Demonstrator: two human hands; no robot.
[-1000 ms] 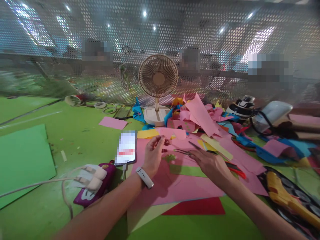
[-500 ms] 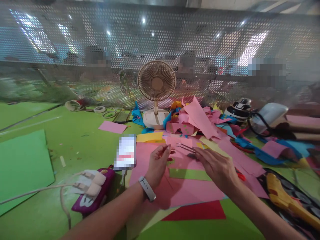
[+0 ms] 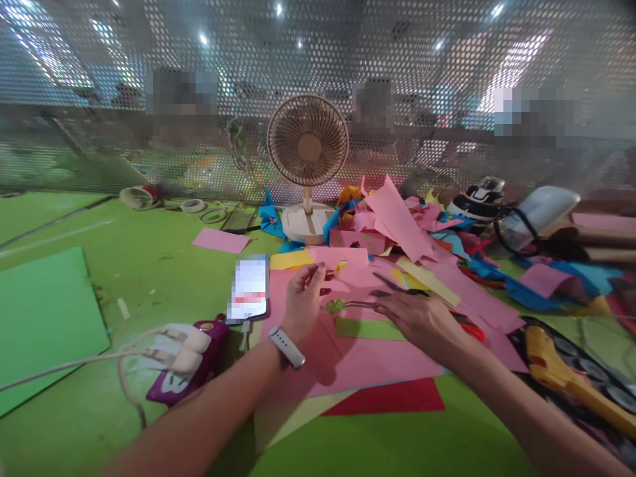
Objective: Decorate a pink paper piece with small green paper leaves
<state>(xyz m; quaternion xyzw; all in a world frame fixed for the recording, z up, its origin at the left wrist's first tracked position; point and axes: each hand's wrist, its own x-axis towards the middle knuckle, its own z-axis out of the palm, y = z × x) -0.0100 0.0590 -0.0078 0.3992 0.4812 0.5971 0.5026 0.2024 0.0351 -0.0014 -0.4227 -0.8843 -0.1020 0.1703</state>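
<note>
My left hand (image 3: 305, 298) is closed in a pinch above the pink paper sheets (image 3: 365, 358); what its fingertips hold is too small to make out. A small yellow piece (image 3: 341, 266) shows just right of those fingertips. In my right hand (image 3: 417, 321) is a pair of metal tweezers (image 3: 360, 304), pointing left. Their tips are at a little heap of green paper bits (image 3: 336, 306); whether they grip one, I cannot tell. Partly under my right hand lie scissors (image 3: 390, 282) with red handles. A light green strip (image 3: 370, 328) rests on the pink paper below the tweezers.
A small fan (image 3: 308, 146) stands at the back beside a heap of folded coloured paper (image 3: 392, 218). Left of my hands are a phone (image 3: 250, 288) and a purple power strip (image 3: 186, 371) with cables. A yellow glue gun (image 3: 556, 371) lies at the right.
The tweezers have moved down from near my left fingertips to the green bits. The yellow piece has come into view by my left hand. The camera view has tilted slightly downward.
</note>
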